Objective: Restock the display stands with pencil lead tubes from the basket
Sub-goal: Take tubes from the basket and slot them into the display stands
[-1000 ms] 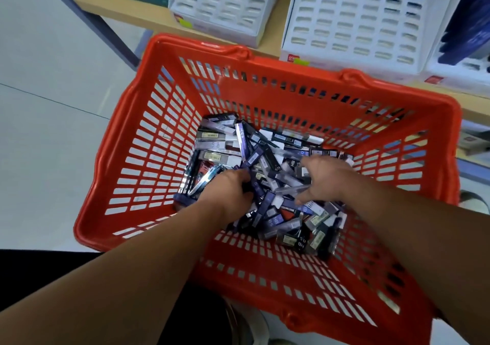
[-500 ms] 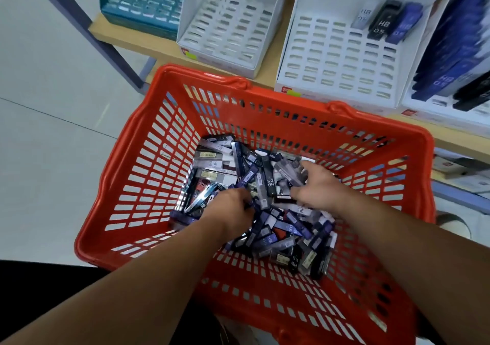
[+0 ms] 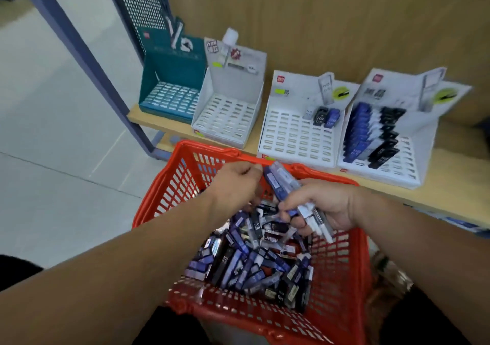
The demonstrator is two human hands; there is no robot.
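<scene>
Above the red basket [image 3: 169,193], right hand [image 3: 326,204] gripped a bunch of lead tubes [image 3: 278,182]; left hand [image 3: 233,185] curled at its top end, grip unclear. Loose tubes [image 3: 252,259] lay in the basket, display stands [image 3: 297,143] on the shelf [image 3: 450,185] behind.

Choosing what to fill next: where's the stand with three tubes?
Head view: the three-tube stand sits right-centre on the shelf, between the empty white stand and the part-filled stand.

Over red basket [image 3: 209,149]: right hand [image 3: 327,208] grips tube bundle [image 3: 279,183]; left hand [image 3: 236,185] at bundle's tip (contact unclear).
</scene>
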